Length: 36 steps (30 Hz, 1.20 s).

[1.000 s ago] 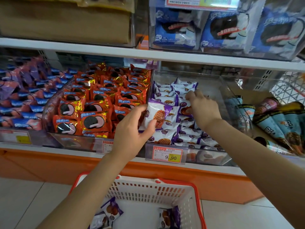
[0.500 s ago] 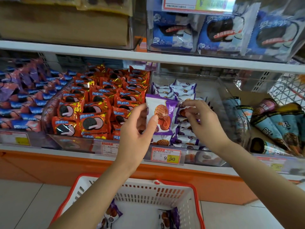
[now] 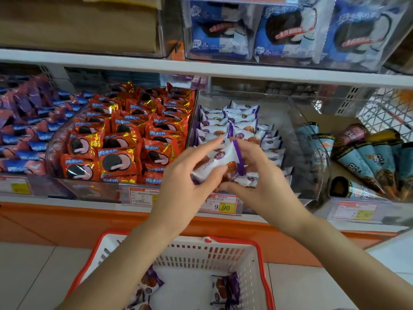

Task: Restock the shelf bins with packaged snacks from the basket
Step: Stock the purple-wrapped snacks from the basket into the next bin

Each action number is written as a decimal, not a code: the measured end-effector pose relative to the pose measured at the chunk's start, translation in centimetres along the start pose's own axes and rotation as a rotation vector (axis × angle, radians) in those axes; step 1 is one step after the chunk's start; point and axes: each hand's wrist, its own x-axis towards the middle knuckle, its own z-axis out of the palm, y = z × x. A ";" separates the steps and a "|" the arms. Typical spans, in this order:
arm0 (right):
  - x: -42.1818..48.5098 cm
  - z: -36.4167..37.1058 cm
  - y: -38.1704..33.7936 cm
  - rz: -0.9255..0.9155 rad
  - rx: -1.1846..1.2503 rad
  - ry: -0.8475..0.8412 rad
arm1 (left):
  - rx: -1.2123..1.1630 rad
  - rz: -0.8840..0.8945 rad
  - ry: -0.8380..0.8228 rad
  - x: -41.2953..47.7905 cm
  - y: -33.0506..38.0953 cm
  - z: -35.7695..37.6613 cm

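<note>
A white and purple waffle snack packet [image 3: 220, 163] is held between both hands in front of the clear shelf bin [image 3: 297, 130]. My left hand [image 3: 190, 180] pinches its left side with thumb and fingers. From the right, my right hand [image 3: 257, 184] grips the same packet. Rows of identical white and purple packets [image 3: 234, 121] fill the left part of that bin. The white basket with a red rim [image 3: 223, 253] sits below on the floor, and it holds a few more purple packets [image 3: 225, 289].
A bin of red cookie packets [image 3: 125, 139] stands left of the waffle bin, with blue and pink packets [image 3: 24, 130] farther left. Cone-shaped snacks [image 3: 366, 157] lie in the bin on the right. Large blue cookie packs [image 3: 288, 30] sit on the upper shelf.
The left hand lifted the packet out of the bin's front and tilted it. The right hand left the packets in the bin and came down to grip the same packet.
</note>
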 end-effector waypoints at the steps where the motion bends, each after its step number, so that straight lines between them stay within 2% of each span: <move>1: 0.0 -0.2 -0.1 0.059 0.070 -0.016 | 0.005 -0.006 -0.012 0.2 0.3 -0.1; 3: 0.0 -0.5 0.0 0.192 0.217 -0.047 | 0.051 -0.007 -0.020 0.6 0.5 -0.2; 7: 0.2 -1.2 0.3 0.250 0.217 -0.043 | 0.163 0.055 -0.084 1.4 0.3 0.2; 12: 1.5 -3.5 2.2 0.367 0.327 0.205 | 0.622 0.181 -0.120 1.7 -1.4 1.1; 14: 2.4 -4.4 3.4 0.419 0.241 0.315 | 0.758 0.197 -0.147 1.3 -2.3 1.6; 16: 3.6 -5.0 4.5 0.443 0.112 0.334 | 0.836 0.195 -0.180 0.9 -3.0 2.0; 20: 5.3 -4.7 6.8 0.462 -0.119 0.245 | 0.928 0.213 -0.211 0.5 -3.8 2.4; 24: 5.7 -3.3 7.6 0.432 -0.077 0.205 | 0.948 0.214 -0.204 0.6 -3.9 2.4; 28: 5.9 -2.9 7.7 0.351 -0.240 0.064 | 0.951 0.217 -0.209 0.5 -4.0 2.5; 36: 5.2 -1.8 7.8 0.259 -0.628 0.042 | 0.925 0.203 -0.204 0.5 -4.2 2.6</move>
